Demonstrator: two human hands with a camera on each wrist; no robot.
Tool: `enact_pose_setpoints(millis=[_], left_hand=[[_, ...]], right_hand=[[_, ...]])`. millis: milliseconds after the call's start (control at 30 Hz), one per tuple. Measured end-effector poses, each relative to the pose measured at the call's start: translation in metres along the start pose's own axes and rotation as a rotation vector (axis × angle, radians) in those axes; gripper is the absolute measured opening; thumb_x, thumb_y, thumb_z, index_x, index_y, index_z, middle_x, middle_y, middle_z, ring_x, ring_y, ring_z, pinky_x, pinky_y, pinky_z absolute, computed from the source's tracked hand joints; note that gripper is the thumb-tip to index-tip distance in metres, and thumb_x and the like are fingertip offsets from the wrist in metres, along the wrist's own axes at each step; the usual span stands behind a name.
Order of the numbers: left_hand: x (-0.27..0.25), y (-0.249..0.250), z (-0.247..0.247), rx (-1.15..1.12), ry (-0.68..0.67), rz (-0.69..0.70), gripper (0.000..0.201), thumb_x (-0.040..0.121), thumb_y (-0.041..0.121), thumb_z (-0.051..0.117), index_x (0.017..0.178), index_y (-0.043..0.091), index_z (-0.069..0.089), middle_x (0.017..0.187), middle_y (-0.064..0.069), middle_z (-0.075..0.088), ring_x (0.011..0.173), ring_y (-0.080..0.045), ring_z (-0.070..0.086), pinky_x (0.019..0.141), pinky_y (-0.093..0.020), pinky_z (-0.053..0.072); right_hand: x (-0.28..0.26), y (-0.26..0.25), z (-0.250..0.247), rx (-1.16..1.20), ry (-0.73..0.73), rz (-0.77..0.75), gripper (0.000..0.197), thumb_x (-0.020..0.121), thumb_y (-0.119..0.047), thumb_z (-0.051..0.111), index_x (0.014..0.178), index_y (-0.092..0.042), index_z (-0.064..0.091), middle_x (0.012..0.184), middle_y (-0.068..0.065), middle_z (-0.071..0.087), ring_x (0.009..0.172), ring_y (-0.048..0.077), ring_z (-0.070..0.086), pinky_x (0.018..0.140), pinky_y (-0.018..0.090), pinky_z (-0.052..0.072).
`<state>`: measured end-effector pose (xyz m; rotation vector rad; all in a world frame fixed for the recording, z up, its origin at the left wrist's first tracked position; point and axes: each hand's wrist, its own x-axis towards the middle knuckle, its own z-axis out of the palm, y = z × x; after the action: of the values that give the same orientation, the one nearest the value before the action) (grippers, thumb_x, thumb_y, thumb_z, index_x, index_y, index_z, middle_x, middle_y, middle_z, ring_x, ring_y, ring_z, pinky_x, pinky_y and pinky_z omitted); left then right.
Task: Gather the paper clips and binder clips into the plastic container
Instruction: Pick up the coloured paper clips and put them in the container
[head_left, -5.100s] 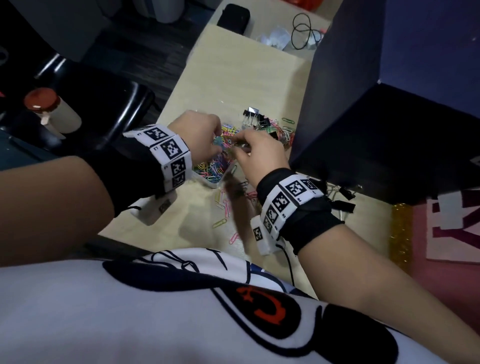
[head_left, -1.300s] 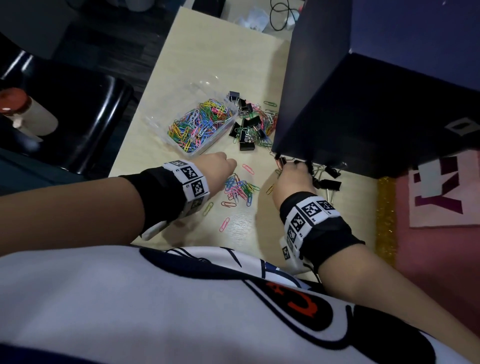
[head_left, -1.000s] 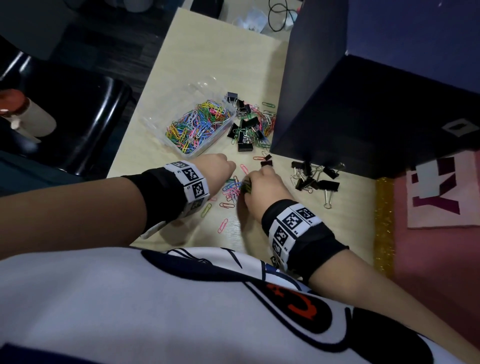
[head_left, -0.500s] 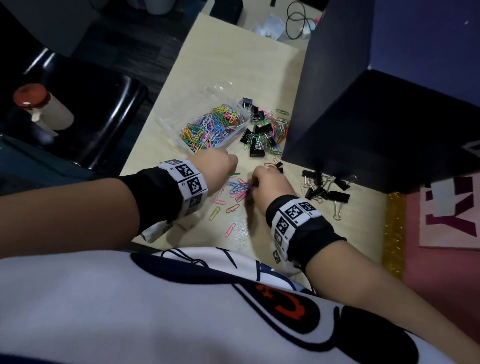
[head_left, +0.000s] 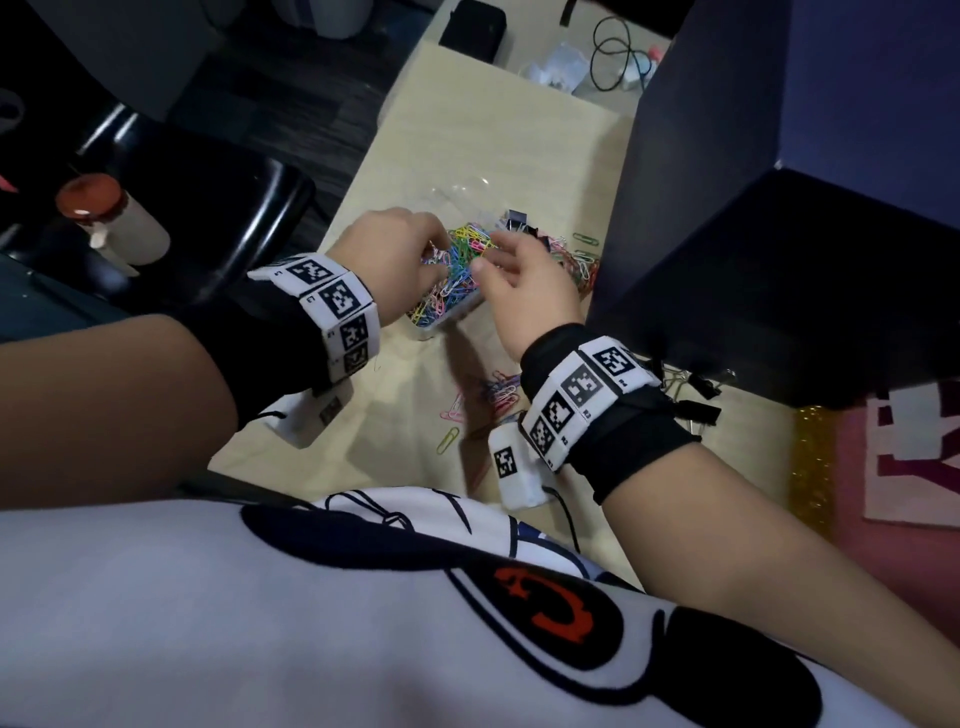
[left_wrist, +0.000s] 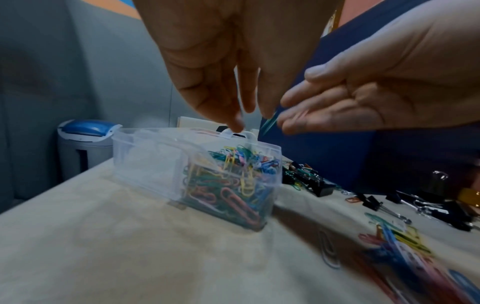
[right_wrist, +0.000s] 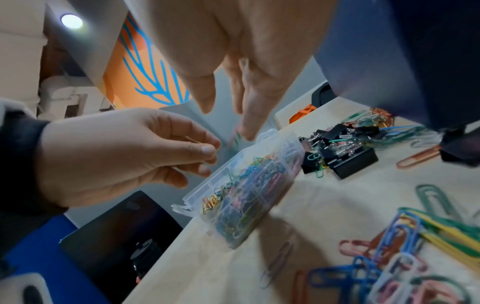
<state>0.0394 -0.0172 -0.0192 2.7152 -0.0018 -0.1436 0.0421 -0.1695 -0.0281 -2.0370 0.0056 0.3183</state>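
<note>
Sitting on the pale wooden desk (head_left: 483, 150) near its left edge, the small clear plastic container (left_wrist: 197, 170) is about full of mixed-colour wire paper clips (right_wrist: 249, 185); its lid looks flipped open on the left side, though the blur makes that hard to confirm. We hold both hands over its open top. Our left hand (head_left: 395, 260) has fingertips drawn together pointing down, w/ thin clips pinched between thumb and fingers (right_wrist: 205, 152) – colour too blurred to call. Our right hand (head_left: 524, 291) is spread, fingers straight and loose, palm toward the left hand; a teal paper clip (left_wrist: 269, 123) shows as a streak at its fingertips, and we can't tell if it's touching them or in the air.

Just right of the container lies a heap of black metal binder clips (right_wrist: 340, 150) tangled w/ more wire clips, partly hidden by our right hand in the head view. Nearer us, a loose bunch of coloured paper clips (left_wrist: 397, 236) lies on the desk, half covered by our right wrist from above. More black binder clips (head_left: 696, 405) sit by the foot of the big dark blue box (head_left: 779, 182), cut off behind the wristband. A red-capped white bottle (head_left: 114, 218) stands off to the left on a black seat.
</note>
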Motion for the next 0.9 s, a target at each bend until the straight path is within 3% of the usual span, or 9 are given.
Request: enact_pose_setpoints(millis=[67, 167, 300, 367, 433, 533, 600, 733, 900], left_hand=[[-0.002, 0.001, 0.002, 0.003, 0.010, 0.004, 0.028, 0.089, 0.029, 0.060, 0.115, 0.019, 0.061, 0.110, -0.009, 0.061, 0.101, -0.029, 0.059, 0.090, -0.037, 0.046], [-0.013, 0.010, 0.009, 0.024, -0.049, 0.081, 0.026, 0.088, 0.018, 0.056, 0.113, 0.016, 0.061, 0.114, -0.010, 0.056, 0.105, -0.031, 0.057, 0.090, -0.037, 0.046], [-0.036, 0.032, 0.028, 0.205, -0.430, 0.281, 0.029, 0.088, 0.019, 0.052, 0.115, 0.020, 0.059, 0.118, -0.006, 0.056, 0.111, -0.026, 0.055, 0.091, -0.034, 0.045], [-0.044, 0.037, 0.038, 0.296, -0.558, 0.310, 0.035, 0.086, 0.030, 0.058, 0.119, 0.019, 0.054, 0.117, -0.006, 0.054, 0.107, -0.027, 0.056, 0.086, -0.035, 0.046], [-0.048, 0.035, 0.047, 0.387, -0.628, 0.313, 0.058, 0.075, 0.044, 0.070, 0.121, 0.016, 0.047, 0.115, -0.007, 0.051, 0.103, -0.028, 0.056, 0.083, -0.036, 0.048], [-0.051, 0.034, 0.059, 0.509, -0.642, 0.373, 0.072, 0.068, 0.050, 0.076, 0.121, 0.013, 0.044, 0.115, -0.008, 0.046, 0.102, -0.028, 0.054, 0.086, -0.041, 0.050], [-0.049, 0.035, 0.060, 0.508, -0.638, 0.385, 0.061, 0.077, 0.044, 0.071, 0.121, 0.012, 0.045, 0.117, -0.009, 0.047, 0.105, -0.029, 0.053, 0.086, -0.040, 0.049], [-0.043, 0.037, 0.062, 0.478, -0.593, 0.356, 0.026, 0.092, 0.018, 0.053, 0.117, 0.011, 0.050, 0.113, -0.012, 0.051, 0.101, -0.033, 0.057, 0.073, -0.038, 0.046], [-0.039, 0.034, 0.063, 0.392, -0.552, 0.306, 0.020, 0.089, 0.010, 0.049, 0.107, 0.017, 0.054, 0.108, -0.008, 0.057, 0.096, -0.030, 0.058, 0.071, -0.034, 0.045]], right_hand=[[0.001, 0.005, -0.001, -0.150, -0.098, 0.027, 0.049, 0.094, -0.025, 0.054, 0.140, -0.013, 0.042, 0.136, 0.005, 0.053, 0.122, 0.019, 0.053, 0.108, 0.038, 0.039], [-0.007, 0.018, -0.014, -0.461, -0.107, 0.045, 0.041, 0.093, -0.024, 0.052, 0.134, -0.018, 0.047, 0.134, 0.006, 0.050, 0.118, 0.022, 0.054, 0.104, 0.033, 0.040], [-0.029, 0.046, -0.027, -0.782, -0.282, 0.097, 0.050, 0.087, -0.028, 0.060, 0.133, -0.021, 0.044, 0.135, 0.009, 0.042, 0.122, 0.028, 0.047, 0.104, 0.034, 0.038], [-0.043, 0.059, -0.028, -0.830, -0.379, -0.015, 0.061, 0.082, -0.030, 0.065, 0.138, -0.026, 0.040, 0.140, 0.005, 0.037, 0.128, 0.028, 0.036, 0.108, 0.034, 0.032], [-0.052, 0.067, -0.029, -0.884, -0.440, -0.143, 0.066, 0.079, -0.031, 0.067, 0.139, -0.028, 0.040, 0.145, 0.000, 0.032, 0.130, 0.027, 0.029, 0.110, 0.035, 0.028], [-0.058, 0.077, -0.034, -0.909, -0.423, -0.206, 0.052, 0.086, -0.026, 0.061, 0.136, -0.025, 0.047, 0.139, 0.001, 0.038, 0.125, 0.026, 0.033, 0.107, 0.031, 0.029], [-0.061, 0.082, -0.037, -0.892, -0.380, -0.219, 0.039, 0.092, -0.022, 0.054, 0.131, -0.022, 0.053, 0.129, 0.003, 0.045, 0.120, 0.027, 0.039, 0.102, 0.031, 0.034], [-0.062, 0.088, -0.040, -0.895, -0.337, -0.187, 0.027, 0.093, -0.014, 0.050, 0.118, -0.016, 0.060, 0.119, 0.008, 0.049, 0.113, 0.028, 0.046, 0.093, 0.035, 0.041], [-0.052, 0.081, -0.043, -0.800, -0.259, -0.035, 0.019, 0.086, -0.007, 0.055, 0.098, -0.016, 0.067, 0.110, 0.006, 0.054, 0.103, 0.024, 0.054, 0.085, 0.025, 0.039]])
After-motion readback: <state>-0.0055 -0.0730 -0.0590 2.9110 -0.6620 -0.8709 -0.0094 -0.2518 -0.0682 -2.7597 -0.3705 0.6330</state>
